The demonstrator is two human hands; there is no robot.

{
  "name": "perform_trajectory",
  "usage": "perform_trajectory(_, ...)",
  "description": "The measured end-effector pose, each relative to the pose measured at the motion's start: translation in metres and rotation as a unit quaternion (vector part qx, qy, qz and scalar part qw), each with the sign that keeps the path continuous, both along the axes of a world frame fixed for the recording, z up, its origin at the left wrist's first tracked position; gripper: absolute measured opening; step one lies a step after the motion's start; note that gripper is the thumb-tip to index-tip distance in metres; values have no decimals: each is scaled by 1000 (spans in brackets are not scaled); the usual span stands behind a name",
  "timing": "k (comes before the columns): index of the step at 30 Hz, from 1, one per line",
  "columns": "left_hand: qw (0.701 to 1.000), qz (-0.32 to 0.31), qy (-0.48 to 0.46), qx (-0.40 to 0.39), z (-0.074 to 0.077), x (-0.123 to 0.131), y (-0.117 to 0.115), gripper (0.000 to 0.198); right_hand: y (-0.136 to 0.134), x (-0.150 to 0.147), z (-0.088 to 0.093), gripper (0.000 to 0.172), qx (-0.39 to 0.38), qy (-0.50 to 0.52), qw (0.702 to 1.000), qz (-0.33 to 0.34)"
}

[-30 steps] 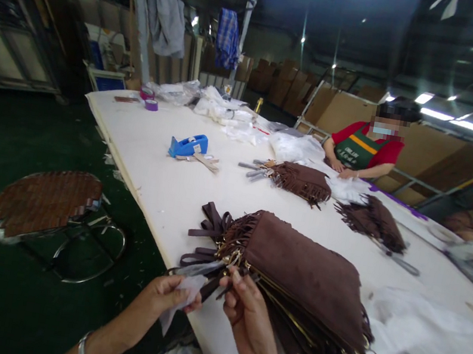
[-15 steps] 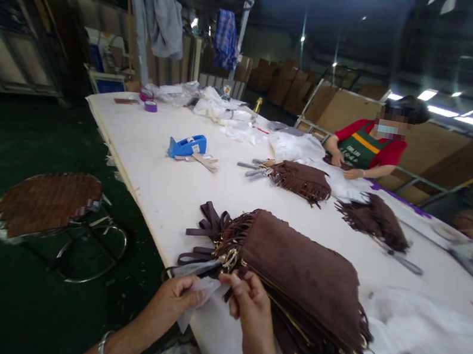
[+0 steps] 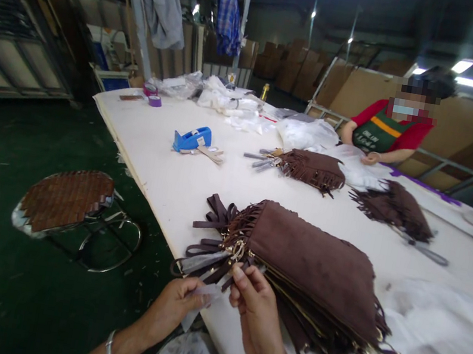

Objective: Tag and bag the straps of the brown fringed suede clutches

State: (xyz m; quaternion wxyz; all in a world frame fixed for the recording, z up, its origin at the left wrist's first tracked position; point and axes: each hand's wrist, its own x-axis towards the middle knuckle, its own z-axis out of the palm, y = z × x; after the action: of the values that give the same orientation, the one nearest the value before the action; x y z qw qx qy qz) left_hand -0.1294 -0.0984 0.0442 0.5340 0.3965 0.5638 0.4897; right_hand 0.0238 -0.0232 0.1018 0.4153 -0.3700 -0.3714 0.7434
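A stack of brown fringed pouches [image 3: 310, 250] with gold zippers lies on the near part of the table, its looped wrist straps [image 3: 215, 212] spread to the left. Between the thumb and fingers of my left hand [image 3: 179, 303] is a thin, translucent plastic sleeve [image 3: 208, 294]. My right hand [image 3: 256, 298] is closed in a pinch at the stack's front left corner. A brown wrist strap [image 3: 228, 283] runs at its fingertips and is partly hidden by them. Some straps in the bunch have a clear plastic sleeve [image 3: 199, 262] over them.
On the white table [image 3: 153, 157] are a blue tape dispenser [image 3: 193, 138], more brown fringed pouches [image 3: 313, 168] and white plastic bags [image 3: 437, 331]. A co-worker in a green apron [image 3: 382, 135] stands across the table. A round stool [image 3: 67, 197] is on the floor at left.
The view has shifted slightly. My right hand's fingertips have drawn away from the plastic sleeve in my left hand and are pinched closer to the straps. The co-worker's hands have moved.
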Motion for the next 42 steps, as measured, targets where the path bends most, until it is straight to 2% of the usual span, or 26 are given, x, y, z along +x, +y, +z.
perform_trajectory(13, 999, -15, -51, -12, 1, 6, 0, 34, 0, -3, -6, 27, 9, -17, 1000, -3)
perform_trajectory(19, 1000, -18, -16, -8, 4, 6, -2, 32, 0, -4, -8, 28, 19, -38, 999, -18)
perform_trajectory(24, 1000, 5, 0, -11, 5, 12, -1, 34, 1, -3, -8, 32, 7, -61, 998, -29)
perform_trajectory(29, 997, 32, -70, -24, 4, 31, 2, 39, 2, 0, -11, 32, -5, -59, 998, -21)
perform_trajectory(34, 993, 21, -109, -37, 16, 40, 6, 46, 3, 1, -13, 32, -14, -73, 997, -16)
perform_trajectory(38, 990, 12, -137, -29, 25, 41, 13, 45, 1, 3, -14, 34, 9, -104, 995, 0)
perform_trajectory(42, 988, 17, -150, -46, 23, 43, 21, 47, -8, 16, -19, 42, 86, -197, 976, -25)
